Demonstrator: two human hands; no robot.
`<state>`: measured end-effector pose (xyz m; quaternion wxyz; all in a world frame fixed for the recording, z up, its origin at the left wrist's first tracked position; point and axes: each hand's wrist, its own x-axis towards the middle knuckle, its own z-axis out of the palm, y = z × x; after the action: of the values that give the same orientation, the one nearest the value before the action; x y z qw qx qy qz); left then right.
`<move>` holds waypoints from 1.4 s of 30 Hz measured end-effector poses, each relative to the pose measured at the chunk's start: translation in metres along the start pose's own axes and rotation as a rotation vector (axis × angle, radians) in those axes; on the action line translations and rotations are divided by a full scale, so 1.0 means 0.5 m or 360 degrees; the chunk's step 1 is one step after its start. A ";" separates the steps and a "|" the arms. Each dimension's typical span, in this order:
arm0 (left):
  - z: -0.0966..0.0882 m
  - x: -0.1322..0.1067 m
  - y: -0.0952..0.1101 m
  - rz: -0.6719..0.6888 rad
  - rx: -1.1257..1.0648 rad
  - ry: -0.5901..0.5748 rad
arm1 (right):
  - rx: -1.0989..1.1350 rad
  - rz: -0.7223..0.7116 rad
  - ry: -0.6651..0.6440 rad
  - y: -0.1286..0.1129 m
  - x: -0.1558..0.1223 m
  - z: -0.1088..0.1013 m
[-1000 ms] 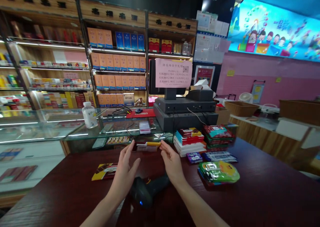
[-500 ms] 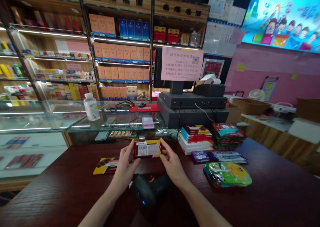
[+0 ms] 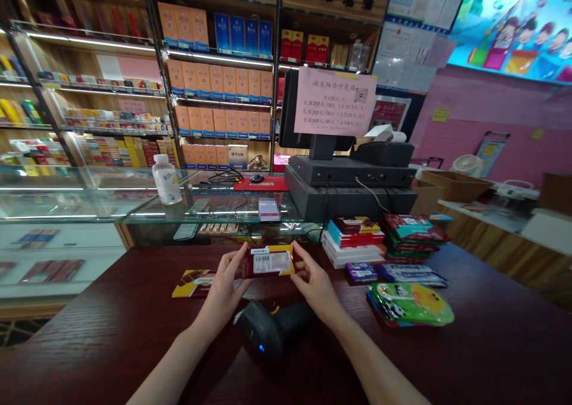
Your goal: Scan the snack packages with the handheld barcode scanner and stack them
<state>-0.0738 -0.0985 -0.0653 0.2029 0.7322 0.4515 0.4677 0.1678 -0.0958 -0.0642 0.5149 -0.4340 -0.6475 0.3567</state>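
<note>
A chocolate bar in a dark red and yellow wrapper is held level between my two hands, its white barcode label facing me. My left hand pinches its left end, thumb below and fingers above. At the other end, my right hand grips the wrapper the same way. Below the bar, a black barcode scanner with a lit blue light lies on the dark wooden table. Another yellow and red chocolate bar lies flat to the left, partly hidden behind my left hand.
To the right are stacked boxes and bars, a pile of dark red packets, purple-wrapped bars and green animal-print packs. Behind stand a cash register, a glass counter and a clear bottle.
The view has shifted slightly, so the surroundings sit a little differently in the picture. Both hands still hold the chocolate bar by its ends, label toward me.
</note>
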 end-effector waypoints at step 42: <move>-0.032 -0.008 0.015 0.0347 0.0846 -0.0076 | -0.0375 -0.0430 -0.0022 -0.008 -0.015 0.007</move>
<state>-0.0847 -0.1080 -0.0541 -0.0370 0.8148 0.4721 0.3346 0.1640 -0.1044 -0.0639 0.4994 -0.3979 -0.7407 0.2089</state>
